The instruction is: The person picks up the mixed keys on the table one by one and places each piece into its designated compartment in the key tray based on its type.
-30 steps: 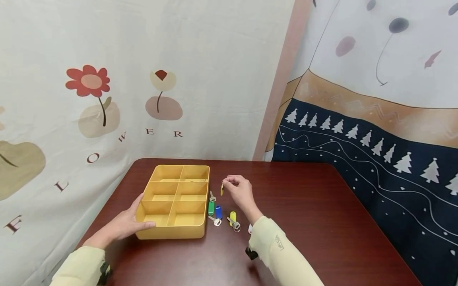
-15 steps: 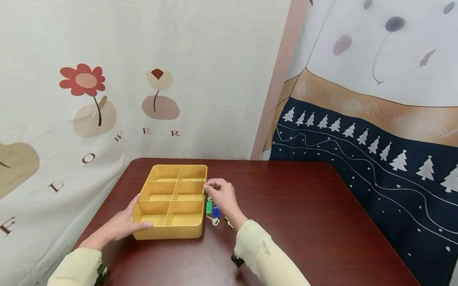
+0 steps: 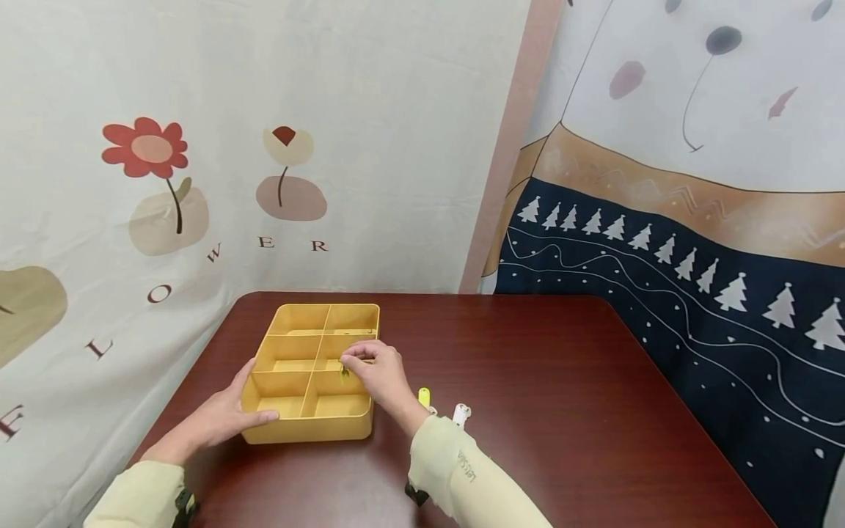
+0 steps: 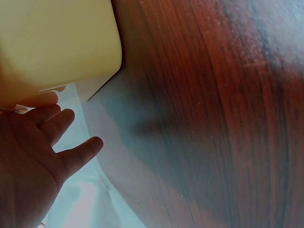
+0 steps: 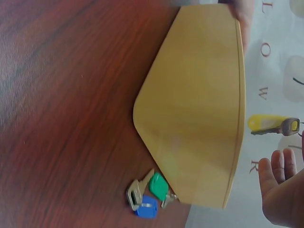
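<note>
A yellow box with six compartments (image 3: 306, 431) stands on the table. At its near left corner the left hand (image 3: 218, 424) rests, thumb over the front rim; the left wrist view shows spread fingers of that hand (image 4: 33, 156) beside and under the box wall (image 4: 57, 42). Above the box, around the divider between the middle and near right compartments, the right hand (image 3: 386, 375) pinches a key with a yellow tag (image 3: 345, 371). That tag (image 5: 261, 122) hangs above the rim in the right wrist view, near the right hand (image 5: 285, 194).
Green (image 5: 158, 186) and blue (image 5: 147, 208) key tags with keys lie against the box's right side, hidden by the right arm in the head view. A bright yellow tag (image 3: 424, 397) and a white one (image 3: 461, 414) lie beyond the right forearm.
The right hand has moved left from beside the box to over it, carrying the yellow-tagged key. The left hand stays at the box corner. The view has shifted slightly.
</note>
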### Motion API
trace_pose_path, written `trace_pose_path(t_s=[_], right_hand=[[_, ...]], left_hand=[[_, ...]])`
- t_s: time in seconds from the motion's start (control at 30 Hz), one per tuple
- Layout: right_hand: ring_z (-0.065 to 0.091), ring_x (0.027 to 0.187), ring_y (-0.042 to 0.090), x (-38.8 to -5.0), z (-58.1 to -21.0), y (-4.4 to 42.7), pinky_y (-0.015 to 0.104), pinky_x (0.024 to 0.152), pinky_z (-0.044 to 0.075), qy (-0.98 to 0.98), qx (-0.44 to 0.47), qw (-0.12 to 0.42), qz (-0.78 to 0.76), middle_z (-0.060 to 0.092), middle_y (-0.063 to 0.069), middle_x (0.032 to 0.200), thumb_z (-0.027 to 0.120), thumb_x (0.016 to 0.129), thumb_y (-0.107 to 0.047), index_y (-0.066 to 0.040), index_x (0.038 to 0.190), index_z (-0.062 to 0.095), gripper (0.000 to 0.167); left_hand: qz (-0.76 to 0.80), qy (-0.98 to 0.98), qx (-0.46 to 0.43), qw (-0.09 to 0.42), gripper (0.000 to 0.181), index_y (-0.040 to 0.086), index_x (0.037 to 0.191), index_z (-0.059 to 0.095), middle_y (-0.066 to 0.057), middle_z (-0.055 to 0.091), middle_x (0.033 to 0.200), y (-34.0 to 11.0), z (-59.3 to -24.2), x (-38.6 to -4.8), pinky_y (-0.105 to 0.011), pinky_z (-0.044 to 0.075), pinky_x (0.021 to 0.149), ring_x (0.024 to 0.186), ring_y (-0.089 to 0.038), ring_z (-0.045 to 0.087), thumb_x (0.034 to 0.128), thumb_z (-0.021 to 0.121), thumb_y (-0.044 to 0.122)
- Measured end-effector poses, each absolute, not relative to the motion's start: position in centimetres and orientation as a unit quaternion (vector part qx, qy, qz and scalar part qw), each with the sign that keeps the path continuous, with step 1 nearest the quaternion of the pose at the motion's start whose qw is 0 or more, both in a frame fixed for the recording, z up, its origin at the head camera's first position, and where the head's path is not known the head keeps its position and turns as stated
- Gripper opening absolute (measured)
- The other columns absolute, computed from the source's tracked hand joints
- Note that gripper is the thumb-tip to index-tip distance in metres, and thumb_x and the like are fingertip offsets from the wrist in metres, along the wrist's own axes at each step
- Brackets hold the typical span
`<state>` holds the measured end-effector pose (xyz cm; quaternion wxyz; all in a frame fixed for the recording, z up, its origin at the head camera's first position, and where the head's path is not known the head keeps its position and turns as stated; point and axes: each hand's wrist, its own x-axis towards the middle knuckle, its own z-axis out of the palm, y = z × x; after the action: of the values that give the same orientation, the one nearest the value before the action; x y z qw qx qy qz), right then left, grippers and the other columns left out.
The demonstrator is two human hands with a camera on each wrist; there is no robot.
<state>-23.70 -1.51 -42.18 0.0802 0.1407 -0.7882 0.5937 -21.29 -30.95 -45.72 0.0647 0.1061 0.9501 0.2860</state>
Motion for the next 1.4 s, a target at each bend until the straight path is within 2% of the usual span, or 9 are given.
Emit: trace_pose_path(t_s=[0.13, 0.2, 0.33, 0.43, 0.5, 0.57, 0.73, 1.0, 1.4], right_hand=[[0.062, 0.096, 0.003, -23.4, -42.5, -2.1, 0.021, 0.083, 0.050, -0.790, 0.148, 0.072, 0.590, 0.071, -0.008, 0.096, 0.077, 0.087, -0.017, -0.011, 0.082, 0.078, 0.007], [0.061, 0.097, 0.003, -23.2, -42.7, -2.3, 0.024, 0.089, 0.047, -0.797, 0.146, 0.068, 0.582, 0.070, -0.010, 0.097, 0.077, 0.087, -0.019, -0.013, 0.082, 0.078, 0.008], [0.061, 0.099, 0.003, -23.1, -42.9, -2.6, 0.038, 0.109, 0.033, -0.806, 0.140, 0.059, 0.573, 0.069, -0.014, 0.098, 0.076, 0.088, -0.021, -0.015, 0.082, 0.078, 0.009], [0.061, 0.098, 0.003, -23.2, -43.1, -2.8, 0.048, 0.113, 0.021, -0.807, 0.140, 0.058, 0.571, 0.069, -0.015, 0.097, 0.076, 0.088, -0.021, -0.016, 0.081, 0.078, 0.009], [0.060, 0.097, 0.002, -23.2, -43.2, -3.0, 0.048, 0.111, 0.021, -0.807, 0.141, 0.058, 0.570, 0.069, -0.015, 0.097, 0.076, 0.088, -0.022, -0.016, 0.081, 0.078, 0.009], [0.060, 0.096, 0.002, -23.2, -43.3, -3.1, 0.041, 0.107, 0.029, -0.805, 0.144, 0.055, 0.572, 0.069, -0.013, 0.097, 0.076, 0.088, -0.021, -0.015, 0.081, 0.078, 0.009], [0.060, 0.091, 0.000, -23.1, -43.5, -3.3, 0.021, 0.079, 0.048, -0.796, 0.152, 0.038, 0.584, 0.068, -0.010, 0.097, 0.076, 0.087, -0.016, -0.011, 0.082, 0.078, 0.007], [0.060, 0.090, 0.001, -23.2, -43.4, -3.1, 0.021, 0.077, 0.049, -0.795, 0.153, 0.023, 0.586, 0.067, -0.011, 0.099, 0.076, 0.089, -0.016, -0.012, 0.087, 0.079, 0.005], [0.062, 0.092, 0.003, -24.0, -43.1, -1.3, 0.021, 0.077, 0.052, -0.796, 0.142, 0.047, 0.586, 0.069, -0.009, 0.098, 0.075, 0.088, -0.017, -0.012, 0.087, 0.079, 0.006]], left_hand=[[0.286, 0.950, 0.106, 0.065, 0.117, -0.007, 0.154, -0.001, -0.045, 0.047, 0.129, -31.0, -45.7, -21.2, -0.064, 0.042, 0.092, 0.116, -0.054, 0.052, 0.0835, 0.076, 0.046], [0.285, 0.950, 0.106, 0.065, 0.117, -0.006, 0.154, -0.001, -0.044, 0.050, 0.126, -31.0, -45.7, -21.2, -0.064, 0.042, 0.092, 0.116, -0.054, 0.053, 0.0836, 0.076, 0.046], [0.284, 0.951, 0.106, 0.064, 0.117, -0.006, 0.154, -0.001, -0.043, 0.052, 0.124, -31.0, -45.8, -21.3, -0.063, 0.042, 0.092, 0.114, -0.053, 0.054, 0.0836, 0.076, 0.047], [0.283, 0.951, 0.107, 0.063, 0.117, -0.005, 0.155, -0.001, -0.042, 0.055, 0.121, -31.0, -45.7, -21.3, -0.064, 0.042, 0.092, 0.113, -0.052, 0.055, 0.0834, 0.077, 0.046], [0.284, 0.951, 0.107, 0.062, 0.117, -0.005, 0.155, -0.001, -0.041, 0.056, 0.120, -31.0, -45.7, -21.2, -0.064, 0.042, 0.092, 0.113, -0.053, 0.055, 0.0833, 0.077, 0.046], [0.284, 0.951, 0.108, 0.060, 0.118, -0.006, 0.155, 0.000, -0.042, 0.055, 0.121, -31.0, -45.7, -21.2, -0.064, 0.042, 0.092, 0.113, -0.053, 0.055, 0.0829, 0.077, 0.046], [0.285, 0.951, 0.109, 0.052, 0.118, -0.007, 0.154, 0.001, -0.046, 0.045, 0.131, -31.0, -45.8, -21.2, -0.064, 0.042, 0.092, 0.115, -0.054, 0.052, 0.0821, 0.078, 0.046], [0.292, 0.949, 0.110, 0.052, 0.118, -0.007, 0.154, 0.000, -0.047, 0.039, 0.136, -31.0, -45.8, -21.3, -0.065, 0.041, 0.093, 0.117, -0.055, 0.051, 0.0822, 0.078, 0.045], [0.286, 0.950, 0.110, 0.052, 0.118, -0.006, 0.154, 0.000, -0.046, 0.047, 0.128, -31.1, -45.8, -21.4, -0.064, 0.042, 0.092, 0.115, -0.055, 0.052, 0.0822, 0.078, 0.046]])
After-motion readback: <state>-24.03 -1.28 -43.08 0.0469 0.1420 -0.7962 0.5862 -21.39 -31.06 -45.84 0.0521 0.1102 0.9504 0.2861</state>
